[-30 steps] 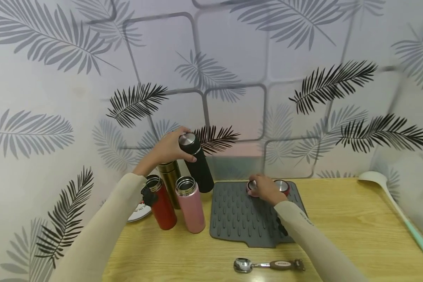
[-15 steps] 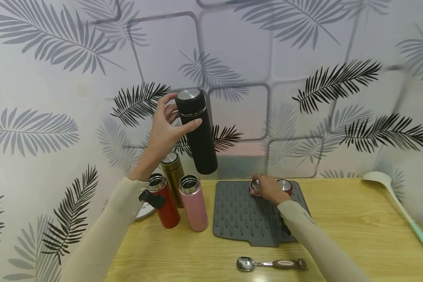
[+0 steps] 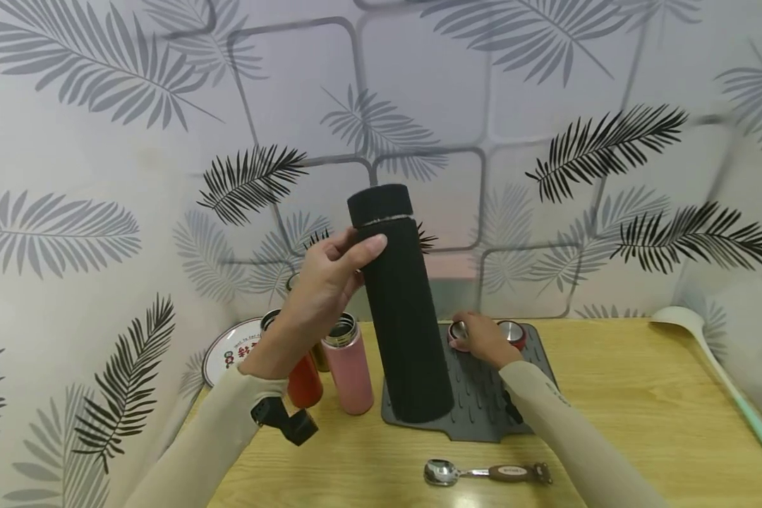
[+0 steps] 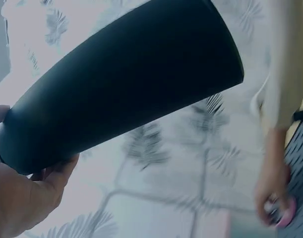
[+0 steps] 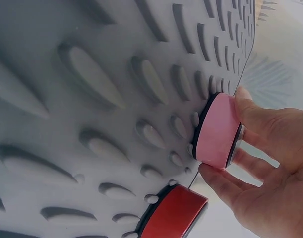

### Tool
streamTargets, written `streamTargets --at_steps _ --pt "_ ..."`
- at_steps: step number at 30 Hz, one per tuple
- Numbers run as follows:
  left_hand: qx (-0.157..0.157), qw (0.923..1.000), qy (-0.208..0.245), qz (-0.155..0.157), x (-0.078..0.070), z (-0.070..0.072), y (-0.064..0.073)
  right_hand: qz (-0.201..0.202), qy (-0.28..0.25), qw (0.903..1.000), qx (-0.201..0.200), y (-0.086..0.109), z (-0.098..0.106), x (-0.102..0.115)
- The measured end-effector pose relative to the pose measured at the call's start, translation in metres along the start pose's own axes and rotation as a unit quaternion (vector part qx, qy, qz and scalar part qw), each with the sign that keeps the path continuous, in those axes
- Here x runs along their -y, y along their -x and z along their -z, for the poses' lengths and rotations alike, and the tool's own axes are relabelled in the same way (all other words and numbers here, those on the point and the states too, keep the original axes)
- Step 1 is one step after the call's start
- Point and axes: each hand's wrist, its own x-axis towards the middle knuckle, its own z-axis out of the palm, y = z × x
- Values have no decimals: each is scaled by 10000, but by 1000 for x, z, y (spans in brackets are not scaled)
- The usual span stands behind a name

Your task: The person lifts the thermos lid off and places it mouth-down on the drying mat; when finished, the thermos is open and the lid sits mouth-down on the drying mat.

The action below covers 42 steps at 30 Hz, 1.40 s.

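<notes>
A tall black thermos [image 3: 406, 317] with its lid on is held up in the air by my left hand [image 3: 320, 286], which grips it just below the lid; it tilts a little. On the grey drying mat [image 3: 466, 395] my right hand [image 3: 480, 339] pinches a pink lid [image 5: 218, 130] between thumb and fingers, the lid sitting on the mat. A red lid [image 5: 173, 213] lies beside it. Left of the mat stand an uncapped pink thermos [image 3: 351, 370] and a red thermos [image 3: 306, 384], partly covered by my left wrist. A gold thermos behind them is mostly hidden.
A spoon [image 3: 441, 472] with a brown handle lies at the front of the wooden table [image 3: 635, 395]. A white ladle [image 3: 679, 321] with a green handle leans at the right. A white plate [image 3: 219, 349] stands behind the thermoses at the left.
My left hand has lifted the black thermos from behind the other thermoses and brought it nearer, rightward, in front of the mat's left part. The right hand has stayed on the pink lid.
</notes>
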Motion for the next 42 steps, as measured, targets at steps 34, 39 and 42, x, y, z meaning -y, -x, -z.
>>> streamTargets --at_steps 34,39,42 --pt "90 9791 -2027 138 113 -19 76 1846 -3313 9213 861 117 121 121" --pt "-26 9639 -2654 -213 118 -25 81 1656 -2664 9476 601 133 116 129" --pt "-44 9615 -2721 -377 122 -27 82 1507 -2461 9567 387 138 110 134"
